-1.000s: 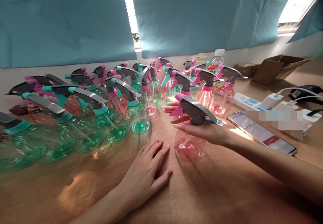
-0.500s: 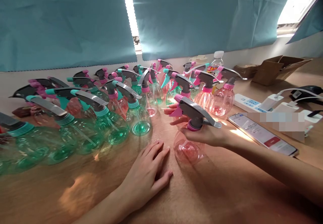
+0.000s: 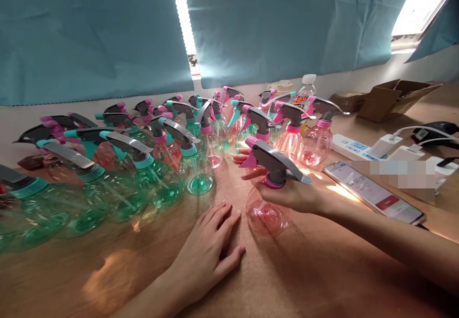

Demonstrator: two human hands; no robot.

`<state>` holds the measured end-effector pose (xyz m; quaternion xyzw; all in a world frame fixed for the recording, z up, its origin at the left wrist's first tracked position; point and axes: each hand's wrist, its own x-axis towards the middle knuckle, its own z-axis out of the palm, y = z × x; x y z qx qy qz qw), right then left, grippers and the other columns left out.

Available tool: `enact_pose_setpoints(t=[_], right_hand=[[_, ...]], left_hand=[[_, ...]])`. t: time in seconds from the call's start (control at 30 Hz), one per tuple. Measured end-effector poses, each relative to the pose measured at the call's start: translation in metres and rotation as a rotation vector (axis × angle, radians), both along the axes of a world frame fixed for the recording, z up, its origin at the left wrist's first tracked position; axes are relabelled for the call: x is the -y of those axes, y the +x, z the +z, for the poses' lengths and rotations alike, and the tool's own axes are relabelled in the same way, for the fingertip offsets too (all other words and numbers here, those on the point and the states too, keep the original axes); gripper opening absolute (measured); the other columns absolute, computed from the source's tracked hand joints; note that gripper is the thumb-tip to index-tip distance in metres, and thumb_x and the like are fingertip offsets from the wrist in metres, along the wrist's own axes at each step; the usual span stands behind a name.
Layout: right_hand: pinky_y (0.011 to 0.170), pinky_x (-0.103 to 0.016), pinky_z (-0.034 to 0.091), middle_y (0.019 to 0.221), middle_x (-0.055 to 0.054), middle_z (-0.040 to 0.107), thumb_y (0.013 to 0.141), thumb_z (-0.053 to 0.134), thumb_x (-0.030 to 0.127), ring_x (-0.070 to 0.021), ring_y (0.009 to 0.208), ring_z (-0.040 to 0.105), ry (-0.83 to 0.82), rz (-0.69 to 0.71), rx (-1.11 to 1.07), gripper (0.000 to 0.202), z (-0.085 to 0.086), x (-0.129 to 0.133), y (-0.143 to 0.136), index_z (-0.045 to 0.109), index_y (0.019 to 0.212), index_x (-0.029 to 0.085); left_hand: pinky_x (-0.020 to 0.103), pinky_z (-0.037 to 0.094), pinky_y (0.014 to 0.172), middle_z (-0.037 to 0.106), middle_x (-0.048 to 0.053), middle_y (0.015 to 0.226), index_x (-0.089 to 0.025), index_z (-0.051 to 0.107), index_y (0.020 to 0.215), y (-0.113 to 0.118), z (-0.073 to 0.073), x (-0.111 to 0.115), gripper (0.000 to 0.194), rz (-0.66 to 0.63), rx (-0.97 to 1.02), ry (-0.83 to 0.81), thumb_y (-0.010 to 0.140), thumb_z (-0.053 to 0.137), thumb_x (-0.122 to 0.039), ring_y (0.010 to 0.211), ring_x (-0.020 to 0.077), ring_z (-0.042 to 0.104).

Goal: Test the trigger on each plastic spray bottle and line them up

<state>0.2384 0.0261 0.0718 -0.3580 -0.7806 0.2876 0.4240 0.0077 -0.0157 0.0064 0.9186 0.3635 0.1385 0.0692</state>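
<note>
A clear pink spray bottle (image 3: pixel 267 213) with a grey and pink trigger head stands upright on the table, its nozzle towards the left. My right hand (image 3: pixel 287 194) is around its neck just below the pink collar, thumb in front and fingers reaching behind, partly hidden by the trigger. To the left of that bottle, my left hand (image 3: pixel 211 246) lies flat on the wood, fingers somewhat spread, with nothing in it. The closest bottle beyond it is a green spray bottle (image 3: pixel 196 172) with a turquoise collar.
Several green spray bottles (image 3: pixel 158 179) and pink spray bottles (image 3: pixel 317 141) crowd the table's left and back. On the right lie a phone (image 3: pixel 373 191), a power strip (image 3: pixel 353 143) with plugged-in chargers and an opened cardboard box (image 3: pixel 383 100). A blue curtain (image 3: pixel 268 26) hangs behind.
The view has shifted very slightly. Both hands and the pink spray bottle stay in practically the same places.
</note>
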Motion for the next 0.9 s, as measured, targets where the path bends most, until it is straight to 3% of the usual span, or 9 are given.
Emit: enact_pose_setpoints(t=[0.13, 0.37, 0.5, 0.67, 0.9], right_hand=[[0.085, -0.039, 0.058, 0.068, 0.003, 0.062, 0.071, 0.054, 0.011, -0.0177, 0.073, 0.064, 0.021, -0.008, 0.008, 0.048, 0.0031, 0.001, -0.0013, 0.062, 0.116, 0.028], [0.086, -0.037, 0.057, 0.088, 0.001, 0.066, 0.068, 0.052, 0.007, -0.0113, 0.061, 0.055, 0.074, 0.009, -0.083, 0.036, 0.0016, 0.0014, -0.0035, 0.07, 0.09, 0.028], [0.082, -0.035, 0.058, 0.083, 0.001, 0.065, 0.068, 0.051, 0.007, -0.0112, 0.062, 0.056, 0.018, 0.035, -0.119, 0.04, 0.0007, 0.0016, -0.0033, 0.067, 0.099, 0.027], [0.075, -0.034, 0.06, 0.102, 0.0, 0.066, 0.069, 0.05, 0.008, -0.0077, 0.056, 0.056, -0.075, 0.082, -0.154, 0.049, 0.0017, 0.0027, -0.0027, 0.059, 0.113, 0.027], [0.081, -0.038, 0.058, 0.104, -0.003, 0.067, 0.068, 0.049, 0.007, -0.0181, 0.088, 0.068, -0.037, 0.034, -0.181, 0.037, 0.0002, 0.0042, -0.0032, 0.061, 0.098, 0.024]], left_hand=[[0.051, 0.034, 0.108, 0.045, 0.013, 0.144, -0.02, 0.043, 0.139, -0.0003, 0.0004, 0.0008, 0.049, 0.001, 0.007, -0.006, 0.095, 0.05, -0.04, 0.132, 0.032, 0.038], [0.051, 0.033, 0.108, 0.044, 0.013, 0.144, -0.02, 0.043, 0.139, -0.0001, 0.0, 0.0003, 0.05, -0.002, 0.004, -0.001, 0.094, 0.051, -0.04, 0.133, 0.0316, 0.038], [0.052, 0.034, 0.108, 0.045, 0.013, 0.144, -0.019, 0.043, 0.139, 0.0003, 0.0002, 0.0003, 0.049, -0.001, 0.001, 0.0, 0.094, 0.052, -0.038, 0.133, 0.0313, 0.038], [0.052, 0.034, 0.108, 0.044, 0.013, 0.144, -0.019, 0.043, 0.139, -0.0006, 0.0001, 0.0011, 0.05, 0.0, 0.004, -0.007, 0.094, 0.052, -0.04, 0.133, 0.0325, 0.038], [0.052, 0.034, 0.108, 0.045, 0.012, 0.144, -0.021, 0.043, 0.14, -0.001, -0.0027, 0.0001, 0.05, 0.001, 0.02, 0.009, 0.094, 0.052, -0.04, 0.133, 0.0328, 0.039]])
